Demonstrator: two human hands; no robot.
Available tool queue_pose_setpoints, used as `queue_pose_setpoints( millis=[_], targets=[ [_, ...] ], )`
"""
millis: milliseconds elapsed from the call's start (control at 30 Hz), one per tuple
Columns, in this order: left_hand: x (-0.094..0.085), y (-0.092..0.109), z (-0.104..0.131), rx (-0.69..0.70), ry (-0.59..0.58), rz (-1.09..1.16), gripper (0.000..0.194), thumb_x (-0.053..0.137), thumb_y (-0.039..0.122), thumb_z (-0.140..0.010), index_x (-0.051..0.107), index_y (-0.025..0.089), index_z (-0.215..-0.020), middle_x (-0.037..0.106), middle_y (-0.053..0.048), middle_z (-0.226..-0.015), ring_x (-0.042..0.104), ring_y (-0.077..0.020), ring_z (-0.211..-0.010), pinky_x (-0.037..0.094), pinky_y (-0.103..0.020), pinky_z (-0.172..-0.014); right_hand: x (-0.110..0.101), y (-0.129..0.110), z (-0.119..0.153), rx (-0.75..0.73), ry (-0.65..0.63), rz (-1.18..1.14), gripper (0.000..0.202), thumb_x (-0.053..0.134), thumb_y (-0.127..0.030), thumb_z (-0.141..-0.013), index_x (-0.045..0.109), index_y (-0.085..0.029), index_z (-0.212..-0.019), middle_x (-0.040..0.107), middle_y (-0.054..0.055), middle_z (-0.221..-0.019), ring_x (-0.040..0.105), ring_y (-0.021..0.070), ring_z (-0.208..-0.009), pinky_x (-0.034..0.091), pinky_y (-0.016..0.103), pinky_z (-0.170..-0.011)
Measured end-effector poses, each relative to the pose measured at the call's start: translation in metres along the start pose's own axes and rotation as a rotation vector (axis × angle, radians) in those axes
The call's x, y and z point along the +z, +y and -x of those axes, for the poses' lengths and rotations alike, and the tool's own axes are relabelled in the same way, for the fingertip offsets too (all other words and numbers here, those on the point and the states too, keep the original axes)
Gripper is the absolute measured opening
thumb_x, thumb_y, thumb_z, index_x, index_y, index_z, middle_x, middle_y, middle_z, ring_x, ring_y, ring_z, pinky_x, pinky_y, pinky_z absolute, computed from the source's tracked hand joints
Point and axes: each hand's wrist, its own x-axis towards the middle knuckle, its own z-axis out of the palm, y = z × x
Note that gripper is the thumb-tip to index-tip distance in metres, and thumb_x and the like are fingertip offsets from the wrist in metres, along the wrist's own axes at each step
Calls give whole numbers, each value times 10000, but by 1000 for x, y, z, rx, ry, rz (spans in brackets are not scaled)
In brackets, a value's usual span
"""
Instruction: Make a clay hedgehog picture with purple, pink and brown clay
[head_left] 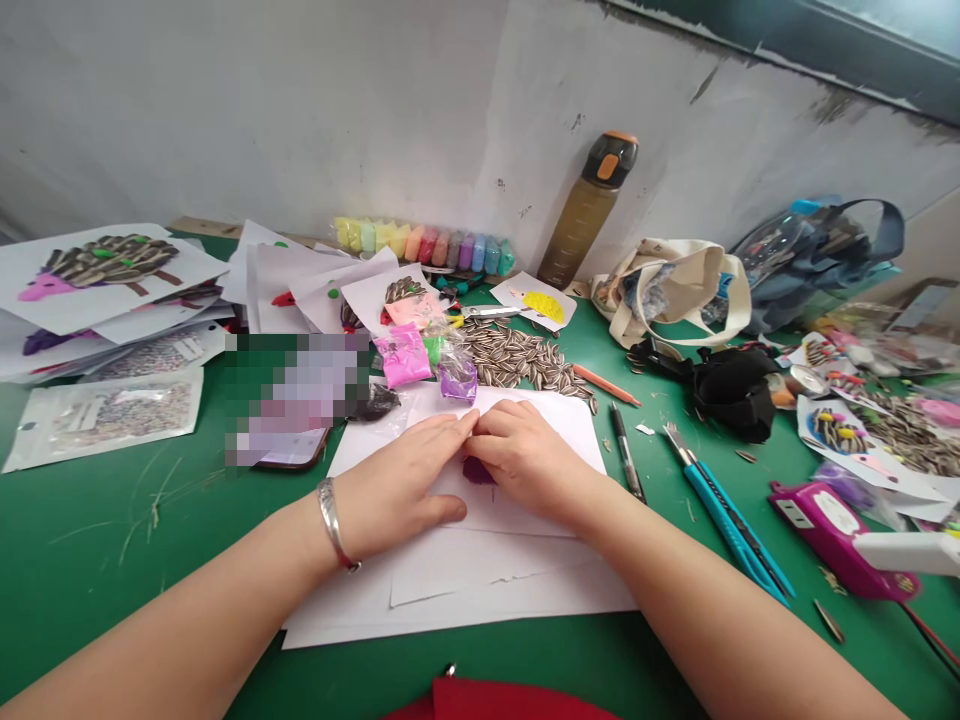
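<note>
Under the bent fingers of the right grip point(525, 455) sits a dark purple lump point(478, 471), mostly hidden, on the white sheets point(480, 572); from my camera I cannot tell whether those fingers pinch it or only press down. The left grip point(405, 475) lies flat with its thumb spread away, holding nothing I can see, its fingertips close against the right one's. My first worry is the paper: the sheets look loose and overlap, so a sideways push from the right grip could slide the top one if the left eases off. Too much pressure could flatten the lump, or leave it stuck to a finger. Just ahead of both, the striped seeds point(517, 355) and the purple packet point(458, 380) crowd the paper's far edge, so a forward nudge could scatter seeds over it. Right of the right grip, the pen point(628, 452) could roll if brushed; farther out on the worktop point(75, 560), the blue-handled cutter point(727, 520) could nick a careless sweep.
</note>
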Motion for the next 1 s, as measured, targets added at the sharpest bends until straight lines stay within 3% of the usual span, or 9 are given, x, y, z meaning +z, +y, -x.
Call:
queue_pose_setpoints(
  millis=[333,500,633,800,1000],
  targets=[
    [4,-6,2,10,11,-63,733,654,322,-808,333,129,-1438,367,-175,-1513,336,-322,-1396,296,-488,-1154,-23,-25,10,238,-45,77,211,488,-63,-865,672,-165,-841,614,60,-793,529,185,-772,378,292,-701],
    [9,-10,2,90,43,-142,647,659,348,-811,413,144,-1373,445,-176,-1456,380,-329,-1366,329,-500,-1128,-6,-48,22,337,73,25,208,475,-90,-895,667,-165,-923,629,66,-843,559,189,-822,400,285,-744],
    [10,-10,2,137,55,-191,561,639,347,-834,461,142,-1324,494,-173,-1396,411,-319,-1337,351,-493,-1110,10,-58,23,363,76,77,203,464,-91,-883,643,-158,-815,600,62,-779,537,186,-750,379,285,-674],
    [8,-7,1,153,67,-180,388,629,301,-832,568,133,-1176,546,-166,-1283,470,-311,-1257,382,-470,-1082,20,-56,18,328,79,200,190,481,-78,-838,584,-165,-703,561,48,-714,486,178,-677,341,298,-646],
    [8,-6,0,151,68,-155,353,660,313,-816,599,133,-1114,551,-159,-1245,476,-316,-1230,392,-467,-1063,20,-54,19,359,108,152,186,472,-75,-846,571,-162,-715,559,51,-736,494,179,-723,353,291,-688]
  ],
)
